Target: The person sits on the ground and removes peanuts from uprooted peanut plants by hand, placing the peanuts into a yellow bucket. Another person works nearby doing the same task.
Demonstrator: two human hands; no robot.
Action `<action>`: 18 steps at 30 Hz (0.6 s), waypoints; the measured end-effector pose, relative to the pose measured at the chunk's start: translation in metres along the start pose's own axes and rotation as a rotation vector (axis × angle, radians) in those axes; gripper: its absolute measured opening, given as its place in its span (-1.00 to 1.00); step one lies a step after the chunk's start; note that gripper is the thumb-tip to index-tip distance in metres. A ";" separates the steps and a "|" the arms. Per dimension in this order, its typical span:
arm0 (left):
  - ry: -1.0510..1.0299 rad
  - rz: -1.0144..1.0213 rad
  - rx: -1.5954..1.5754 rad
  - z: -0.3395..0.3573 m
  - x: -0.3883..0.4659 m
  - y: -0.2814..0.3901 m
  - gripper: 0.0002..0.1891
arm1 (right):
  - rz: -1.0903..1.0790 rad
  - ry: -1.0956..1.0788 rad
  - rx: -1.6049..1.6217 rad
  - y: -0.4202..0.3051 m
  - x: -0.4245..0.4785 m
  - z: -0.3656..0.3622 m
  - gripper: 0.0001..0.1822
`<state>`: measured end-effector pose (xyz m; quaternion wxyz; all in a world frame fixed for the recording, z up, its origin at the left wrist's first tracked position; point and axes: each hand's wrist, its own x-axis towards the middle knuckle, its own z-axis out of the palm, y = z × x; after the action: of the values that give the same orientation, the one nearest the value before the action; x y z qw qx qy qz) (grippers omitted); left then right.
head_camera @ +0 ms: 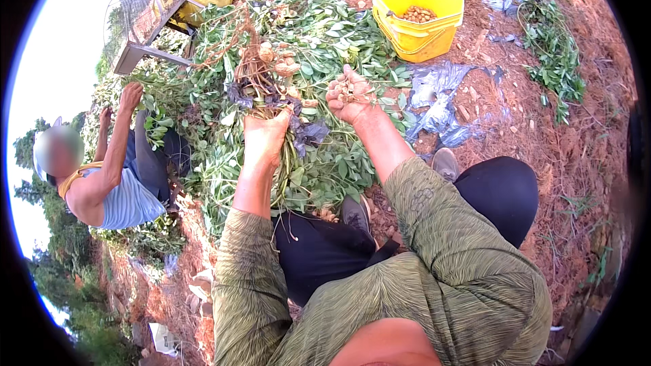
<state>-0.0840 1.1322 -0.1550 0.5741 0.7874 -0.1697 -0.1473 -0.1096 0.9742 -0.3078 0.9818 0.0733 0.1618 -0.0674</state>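
Note:
My left hand (pixel 267 134) is closed around the stems of an uprooted peanut plant (pixel 257 68). Its roots point away from me, with several peanut pods (pixel 286 67) hanging on their right side. Scraps of dark plastic film (pixel 311 133) cling about the stems. To the right, my right hand (pixel 351 95) is turned palm up with its fingers curled over a few small peanut pods and thin root strands. A yellow plastic bucket (pixel 418 35) with picked peanuts (pixel 418 14) at its bottom stands beyond my right hand.
Leafy peanut plants (pixel 335 35) are heaped before me. A co-worker (pixel 122 183) sits at the left, near a wooden frame with wire mesh (pixel 152 51). Torn plastic film (pixel 437 94) lies on reddish soil right of the heap. More cut greenery (pixel 552 51) lies farther right.

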 end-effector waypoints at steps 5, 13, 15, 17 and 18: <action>-0.159 0.093 0.162 0.004 -0.002 -0.019 -0.63 | 0.045 -0.044 0.019 0.034 0.004 0.017 -0.59; -0.437 0.204 0.332 0.017 -0.013 -0.022 -0.53 | -0.156 -0.081 -0.127 0.080 -0.025 0.014 -0.67; -0.413 0.069 0.341 0.016 -0.009 -0.023 -0.56 | -0.178 -0.016 -0.152 0.088 -0.025 0.014 -0.68; -0.356 -0.001 0.315 0.015 -0.004 -0.028 -0.59 | -0.194 0.026 -0.181 0.093 -0.021 0.012 -0.68; -0.307 -0.022 0.294 0.015 -0.001 -0.032 -0.61 | -0.199 0.044 -0.184 0.095 -0.019 0.009 -0.69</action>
<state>-0.0888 1.1286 -0.1899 0.4186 0.8329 -0.2662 -0.2454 -0.1095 1.0677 -0.2817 0.9690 -0.0320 0.1952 -0.1478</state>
